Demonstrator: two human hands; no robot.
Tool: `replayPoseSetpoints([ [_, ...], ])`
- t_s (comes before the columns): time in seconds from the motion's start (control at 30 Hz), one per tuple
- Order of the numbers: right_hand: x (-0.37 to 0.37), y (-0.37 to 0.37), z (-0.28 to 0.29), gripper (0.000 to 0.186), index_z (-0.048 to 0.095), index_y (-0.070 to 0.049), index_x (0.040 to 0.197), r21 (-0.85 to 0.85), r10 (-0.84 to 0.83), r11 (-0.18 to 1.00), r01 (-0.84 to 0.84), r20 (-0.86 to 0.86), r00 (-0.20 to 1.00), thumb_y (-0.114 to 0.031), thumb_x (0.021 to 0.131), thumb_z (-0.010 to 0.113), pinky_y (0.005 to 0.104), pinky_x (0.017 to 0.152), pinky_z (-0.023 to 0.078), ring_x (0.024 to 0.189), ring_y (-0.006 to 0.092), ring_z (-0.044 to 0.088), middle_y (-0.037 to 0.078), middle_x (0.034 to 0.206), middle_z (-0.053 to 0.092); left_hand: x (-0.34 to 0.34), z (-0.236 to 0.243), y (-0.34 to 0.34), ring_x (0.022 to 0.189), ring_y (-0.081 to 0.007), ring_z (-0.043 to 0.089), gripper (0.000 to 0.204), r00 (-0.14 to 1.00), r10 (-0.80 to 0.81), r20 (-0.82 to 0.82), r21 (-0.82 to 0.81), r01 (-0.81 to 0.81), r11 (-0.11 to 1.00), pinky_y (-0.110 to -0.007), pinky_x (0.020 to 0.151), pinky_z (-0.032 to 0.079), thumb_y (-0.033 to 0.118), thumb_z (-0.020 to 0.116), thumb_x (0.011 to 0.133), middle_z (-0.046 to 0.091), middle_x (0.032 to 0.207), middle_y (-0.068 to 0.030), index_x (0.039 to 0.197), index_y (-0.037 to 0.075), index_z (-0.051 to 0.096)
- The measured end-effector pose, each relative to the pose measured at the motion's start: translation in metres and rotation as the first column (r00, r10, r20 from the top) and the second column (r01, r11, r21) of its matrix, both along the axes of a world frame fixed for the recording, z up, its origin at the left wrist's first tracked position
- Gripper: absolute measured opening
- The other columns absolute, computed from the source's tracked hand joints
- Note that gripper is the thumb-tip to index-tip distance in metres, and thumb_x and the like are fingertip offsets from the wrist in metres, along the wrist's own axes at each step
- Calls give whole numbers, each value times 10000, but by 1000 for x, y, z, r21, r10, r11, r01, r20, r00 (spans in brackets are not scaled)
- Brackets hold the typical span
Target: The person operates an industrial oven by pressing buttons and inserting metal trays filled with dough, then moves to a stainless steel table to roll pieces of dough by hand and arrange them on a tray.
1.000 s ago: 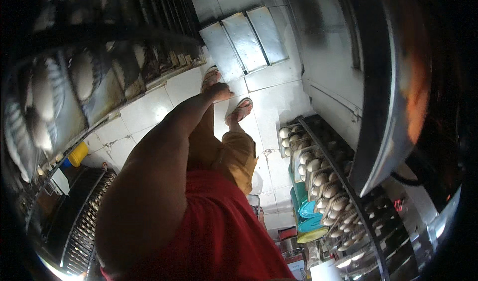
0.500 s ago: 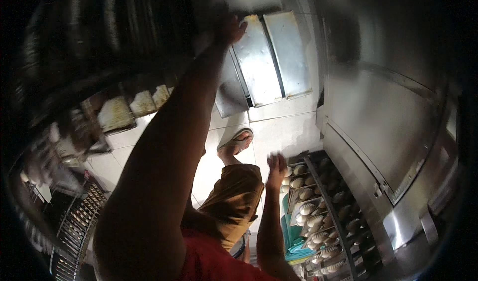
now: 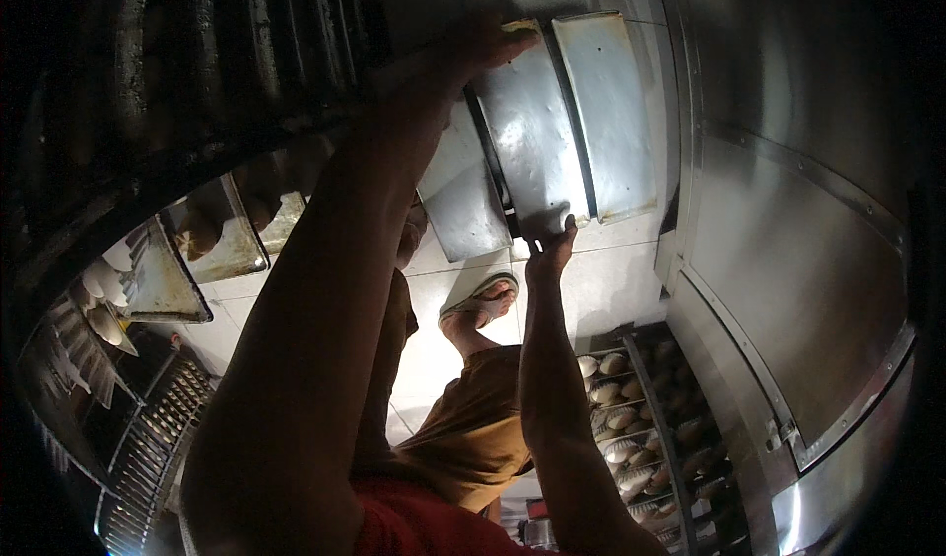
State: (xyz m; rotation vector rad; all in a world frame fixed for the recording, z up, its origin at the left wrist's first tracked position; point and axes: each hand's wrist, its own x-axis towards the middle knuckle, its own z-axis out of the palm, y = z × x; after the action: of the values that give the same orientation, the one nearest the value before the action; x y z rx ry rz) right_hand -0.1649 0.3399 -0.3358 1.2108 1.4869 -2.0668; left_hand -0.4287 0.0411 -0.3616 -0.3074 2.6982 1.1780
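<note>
Three bare metal baking trays lie side by side at the far middle. The middle baking tray (image 3: 532, 113) sits between the left tray (image 3: 458, 182) and the right tray (image 3: 606, 113). My left hand (image 3: 490, 44) reaches over to the far end of the middle tray, its fingers curled at the corner in shadow. At the near end of that same tray, my right hand (image 3: 552, 251) grips the edge, thumb on top and the other fingers partly hidden below.
A rack (image 3: 650, 428) at lower right carries several rows of pale, scored dough pieces. Stained trays (image 3: 232, 246) with bread or dough stick out at left. A large metal cabinet (image 3: 798, 231) stands along the right. My sandalled foot (image 3: 483, 305) rests on the tiled floor.
My right hand has gone forward from beside the dough rack to the near edge of the middle tray. My left hand has shifted right along its far end.
</note>
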Motion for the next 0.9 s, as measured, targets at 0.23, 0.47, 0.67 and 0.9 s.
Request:
replayPoseSetpoints([
  [0.23, 17, 12, 78, 536, 585, -55, 1266, 49, -61, 997, 56, 103, 993, -503, 972, 563, 409, 748, 498, 819, 217, 658, 92, 935, 682, 28, 82, 36, 761, -311, 715, 635, 993, 54, -105, -42, -58, 997, -453, 711, 558, 645, 622, 889, 692, 733, -178, 860, 20, 730],
  [0.47, 99, 30, 229, 371, 580, -111, 1019, 205, -210, 960, 188, 90, 973, -471, 950, 634, 304, 594, 408, 660, 119, 520, -6, 698, 526, 68, 251, 84, 1157, -427, 626, 893, 906, -34, 421, -154, 109, 982, -562, 981, 467, 800, 397, 892, 656, 1221, -262, 1270, 24, 625],
  [0.67, 198, 21, 353, 751, 405, 85, 1422, 345, -225, 918, 198, 41, 974, -451, 953, 644, 408, 885, 528, 1120, 286, 599, 201, 1292, 561, 139, 371, 103, 1010, -430, 670, 813, 928, -219, 301, -140, 270, 953, -535, 865, 507, 747, 482, 892, 692, 1045, -273, 1068, -21, 682],
  [0.9, 290, 18, 446, 517, 577, 48, 1209, 539, -252, 812, 225, -24, 967, -374, 933, 696, 314, 827, 491, 950, 177, 594, 101, 1078, 652, 226, 513, 104, 1030, -440, 666, 771, 932, -272, 238, -180, 317, 931, -522, 874, 522, 684, 563, 884, 685, 1057, -294, 1030, -63, 690],
])
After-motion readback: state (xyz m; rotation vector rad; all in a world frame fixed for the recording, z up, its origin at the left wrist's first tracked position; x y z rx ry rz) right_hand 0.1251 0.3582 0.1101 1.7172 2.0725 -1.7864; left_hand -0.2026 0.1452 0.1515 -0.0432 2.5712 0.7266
